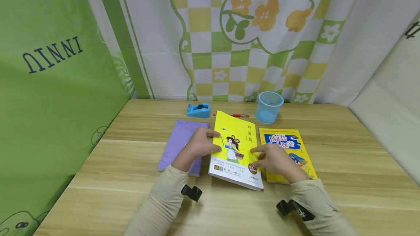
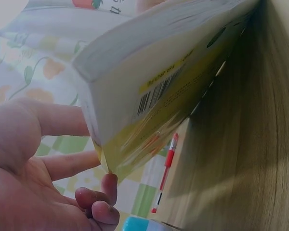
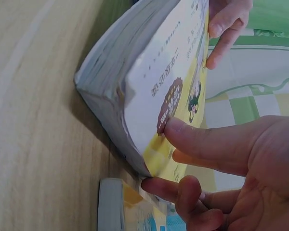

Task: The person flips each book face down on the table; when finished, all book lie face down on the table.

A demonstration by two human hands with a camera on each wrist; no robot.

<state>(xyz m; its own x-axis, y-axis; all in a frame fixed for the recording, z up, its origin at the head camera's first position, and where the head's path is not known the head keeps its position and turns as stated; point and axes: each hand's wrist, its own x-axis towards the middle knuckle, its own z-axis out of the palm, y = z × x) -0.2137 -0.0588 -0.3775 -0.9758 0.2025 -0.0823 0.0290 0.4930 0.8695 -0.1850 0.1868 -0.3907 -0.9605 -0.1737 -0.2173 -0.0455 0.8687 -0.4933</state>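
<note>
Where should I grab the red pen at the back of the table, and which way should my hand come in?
Pinch the red pen around the middle of its thin barrel, probably coming straight down from above. It lies flat and sideways between the tape dispenser and blue cup, with the lifted yellow book close in front.

Yellow book (image 1: 234, 148), landmark: purple notebook (image 1: 180, 145) lay just left, second yellow book (image 1: 288, 154) just right. Behind it stood tape dispenser (image 1: 198, 110), red pen (image 1: 236, 115) and blue cup (image 1: 269, 106). Bare table (image 1: 229, 210) lay open in front.
</note>
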